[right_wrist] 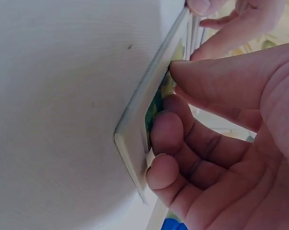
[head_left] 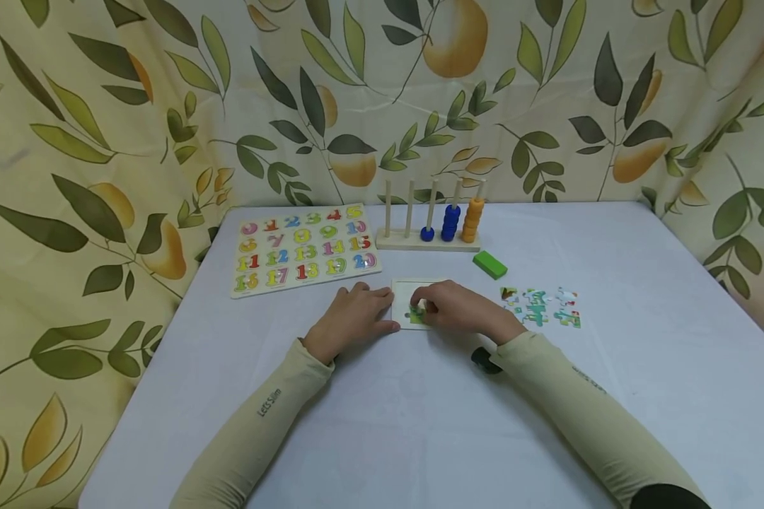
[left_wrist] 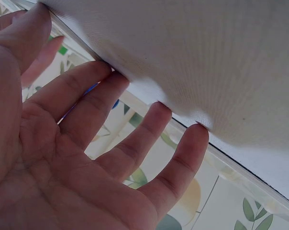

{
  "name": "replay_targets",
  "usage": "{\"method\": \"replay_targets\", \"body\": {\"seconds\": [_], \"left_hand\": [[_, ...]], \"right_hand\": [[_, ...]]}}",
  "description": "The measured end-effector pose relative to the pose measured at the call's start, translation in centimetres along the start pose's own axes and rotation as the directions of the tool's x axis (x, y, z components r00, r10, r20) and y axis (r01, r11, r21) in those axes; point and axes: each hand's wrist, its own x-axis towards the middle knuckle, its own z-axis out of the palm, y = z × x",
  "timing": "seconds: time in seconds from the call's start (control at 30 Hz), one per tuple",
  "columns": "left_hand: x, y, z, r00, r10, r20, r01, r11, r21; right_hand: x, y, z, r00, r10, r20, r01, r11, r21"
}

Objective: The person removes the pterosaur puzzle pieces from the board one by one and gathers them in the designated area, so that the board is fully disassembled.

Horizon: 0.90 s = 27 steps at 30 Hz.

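A small white puzzle tray [head_left: 402,288] lies flat at the middle of the table, with green puzzle pieces [head_left: 414,316] in its lower part. My right hand [head_left: 455,307] is over the tray's right side, thumb and curled fingers pinching a green puzzle piece [right_wrist: 156,103] low against the tray; the fingers hide much of it. On the left, my left hand [head_left: 354,314] rests with spread fingers, thumb and index fingertips at the tray's left edge. In the left wrist view its fingertips [left_wrist: 197,136] touch the white tablecloth.
Loose puzzle pieces [head_left: 536,307] lie right of the tray. Behind are a number board [head_left: 305,249], a peg abacus [head_left: 428,242] with blue and orange beads, and a green block [head_left: 489,264]. A black object [head_left: 485,360] shows beneath the right wrist.
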Motion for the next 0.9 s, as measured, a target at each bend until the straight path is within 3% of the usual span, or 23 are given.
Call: {"method": "replay_targets", "body": {"seconds": [0.6, 0.9], "left_hand": [[-0.1, -0.1, -0.1, 1.000, 0.011, -0.028, -0.011, 1.000, 0.014], [0.0, 0.0, 0.0, 1.000, 0.008, -0.010, -0.008, 1.000, 0.001]], "right_hand": [[1.0, -1.0, -1.1, 0.991, 0.074, 0.115, -0.068, 0.996, -0.057], [1.3, -1.4, -1.2, 0.982, 0.113, 0.154, -0.103, 0.992, -0.071]]}}
